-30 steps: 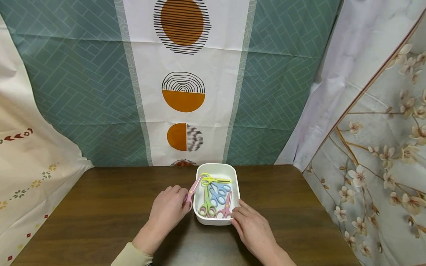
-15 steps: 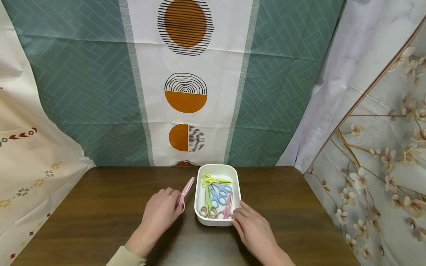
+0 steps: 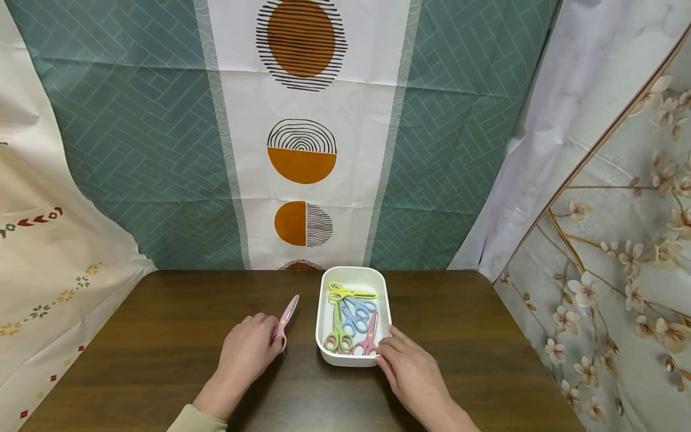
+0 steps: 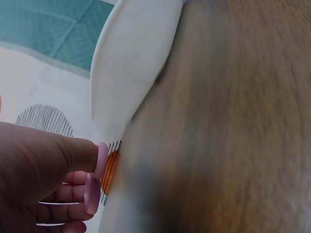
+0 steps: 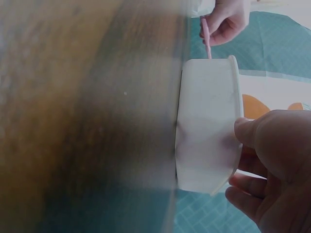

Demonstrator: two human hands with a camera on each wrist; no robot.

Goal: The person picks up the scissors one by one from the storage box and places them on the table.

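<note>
Carried the pink scissors [image 3: 283, 324] off to the left in the left hand [image 3: 248, 342], away from the white box [image 3: 353, 361]: in the head view, from overlapping its left side a second ago, through just beside it half a second ago, to well apart from it now. Opened up a widening strip of brown tabletop [image 3: 302, 336] in between, and dropped a little lower in the view along the way. Slid the pale sleeve [image 3: 197, 421] leftward and down too, now showing less at the bottom edge.
</note>
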